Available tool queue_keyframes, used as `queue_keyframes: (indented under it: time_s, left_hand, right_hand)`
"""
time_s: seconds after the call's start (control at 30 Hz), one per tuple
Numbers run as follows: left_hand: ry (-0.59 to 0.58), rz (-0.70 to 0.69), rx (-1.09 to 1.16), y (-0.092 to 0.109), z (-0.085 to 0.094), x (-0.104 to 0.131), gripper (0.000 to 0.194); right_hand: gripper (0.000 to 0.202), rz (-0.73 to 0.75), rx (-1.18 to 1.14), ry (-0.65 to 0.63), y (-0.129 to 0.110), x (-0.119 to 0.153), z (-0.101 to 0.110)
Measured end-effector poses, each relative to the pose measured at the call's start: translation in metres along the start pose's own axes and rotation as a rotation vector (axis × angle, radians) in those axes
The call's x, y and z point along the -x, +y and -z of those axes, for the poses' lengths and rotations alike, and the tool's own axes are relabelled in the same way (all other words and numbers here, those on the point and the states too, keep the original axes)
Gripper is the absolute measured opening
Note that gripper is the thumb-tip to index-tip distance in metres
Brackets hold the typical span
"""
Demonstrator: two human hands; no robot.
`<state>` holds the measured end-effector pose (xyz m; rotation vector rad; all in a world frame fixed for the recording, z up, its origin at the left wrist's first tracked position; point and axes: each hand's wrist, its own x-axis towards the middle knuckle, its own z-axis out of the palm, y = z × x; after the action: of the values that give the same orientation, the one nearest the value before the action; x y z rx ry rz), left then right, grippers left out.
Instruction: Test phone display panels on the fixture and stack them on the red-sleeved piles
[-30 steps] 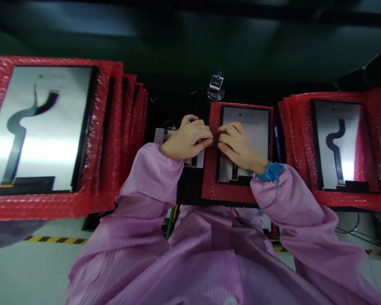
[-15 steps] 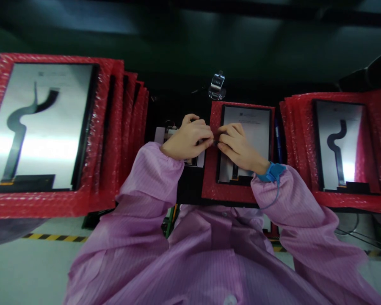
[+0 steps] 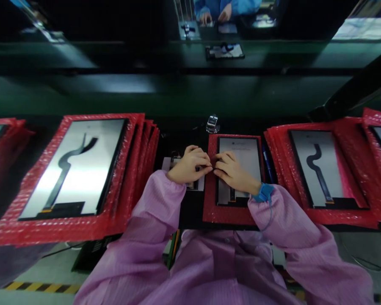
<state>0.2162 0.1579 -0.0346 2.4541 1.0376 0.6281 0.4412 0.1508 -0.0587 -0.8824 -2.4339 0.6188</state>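
My left hand [image 3: 191,165] and my right hand [image 3: 233,171] meet over the left edge of a display panel [image 3: 247,152]. Both are closed in a pinch, fingertips nearly touching; what lies between them is too small and hidden to make out. The panel rests back side up on a red bubble-wrap sheet [image 3: 210,209]. Below my right hand shows the lower end of its dark flex cable [image 3: 232,195]; the rest is covered. Under my left wrist sits a small white-edged fixture [image 3: 200,184], partly hidden. A blue wrist strap [image 3: 264,192] circles my right wrist.
Red-wrapped stacks flank me, with a left panel [image 3: 82,165] and a right panel [image 3: 328,163] on top. A metal tally counter [image 3: 212,122] stands behind the middle panel, a blue pen [image 3: 267,163] beside it. Across the bench, a co-worker's blue sleeves [image 3: 246,6] and hands show.
The view has tilted up, so the bench sits lower and the co-worker across it has come into sight. My hands keep their pinch at the panel's left edge.
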Motion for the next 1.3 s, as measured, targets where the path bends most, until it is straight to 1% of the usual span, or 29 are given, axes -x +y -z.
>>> queue_keyframes:
  time_s: [0.17, 0.23, 0.27, 0.3, 0.33, 0.4, 0.43, 0.47, 0.5, 0.53, 0.57, 0.63, 0.7, 0.73, 0.8, 0.97, 1.17, 1.23, 1.3]
  left_hand:
    - [0.013, 0.033, -0.035, 0.008, -0.004, -0.004, 0.015]
    - [0.013, 0.069, -0.064, 0.012, -0.001, -0.004, 0.014]
    - [0.042, 0.090, -0.077, 0.014, 0.001, -0.002, 0.012]
    - [0.100, 0.113, -0.085, 0.018, 0.004, 0.002, 0.012]
    - [0.189, 0.140, -0.088, 0.021, 0.006, 0.007, 0.015]
    - [0.443, 0.235, -0.093, 0.029, 0.008, 0.026, 0.021]
    - [0.567, 0.304, -0.099, 0.033, 0.005, 0.037, 0.022]
    - [0.654, 0.378, -0.108, 0.038, 0.001, 0.049, 0.023]
    - [0.690, 0.443, -0.123, 0.042, -0.005, 0.062, 0.022]
    - [0.673, 0.488, -0.146, 0.046, -0.013, 0.073, 0.020]
    - [0.607, 0.507, -0.176, 0.050, -0.021, 0.082, 0.019]
    - [0.412, 0.498, -0.269, 0.055, -0.036, 0.095, 0.024]
    - [0.263, 0.500, -0.385, 0.059, -0.046, 0.100, 0.032]
    - [0.212, 0.510, -0.434, 0.060, -0.049, 0.100, 0.035]
    - [0.150, 0.530, -0.504, 0.061, -0.050, 0.098, 0.039]
    - [0.097, 0.509, -0.621, 0.062, -0.047, 0.094, 0.041]
    - [0.055, 0.480, -0.680, 0.062, -0.046, 0.093, 0.040]
    - [0.074, 0.477, -0.675, 0.064, -0.046, 0.092, 0.039]
    - [0.154, 0.465, -0.644, 0.068, -0.049, 0.091, 0.037]
  right_hand:
    - [0.021, -0.006, 0.018, -0.004, -0.004, 0.001, -0.001]
    - [0.021, -0.007, 0.009, 0.003, -0.006, 0.001, -0.001]
    - [0.021, -0.007, -0.005, 0.013, -0.007, 0.001, 0.000]
    - [0.023, -0.007, -0.025, 0.027, -0.008, 0.000, 0.001]
    - [0.026, -0.006, -0.050, 0.043, -0.009, 0.000, 0.002]
    - [0.034, -0.012, -0.103, 0.084, -0.012, 0.001, 0.004]
    - [0.038, -0.023, -0.125, 0.110, -0.013, 0.001, 0.006]
    - [0.040, -0.040, -0.140, 0.138, -0.013, 0.002, 0.007]
    - [0.042, -0.060, -0.150, 0.169, -0.013, 0.002, 0.008]
    - [0.043, -0.081, -0.155, 0.199, -0.013, 0.003, 0.008]
    - [0.043, -0.101, -0.155, 0.226, -0.012, 0.003, 0.008]
    - [0.042, -0.130, -0.150, 0.266, -0.012, 0.003, 0.008]
    - [0.041, -0.137, -0.140, 0.285, -0.012, 0.004, 0.007]
    - [0.040, -0.137, -0.135, 0.291, -0.012, 0.004, 0.007]
    - [0.039, -0.131, -0.122, 0.299, -0.013, 0.005, 0.008]
    - [0.037, -0.127, -0.105, 0.322, -0.016, 0.008, 0.011]
    - [0.032, -0.118, -0.055, 0.358, -0.021, 0.007, 0.017]
    - [0.030, -0.130, -0.018, 0.380, -0.025, 0.011, 0.022]
    - [0.029, -0.175, 0.030, 0.399, -0.030, 0.023, 0.026]
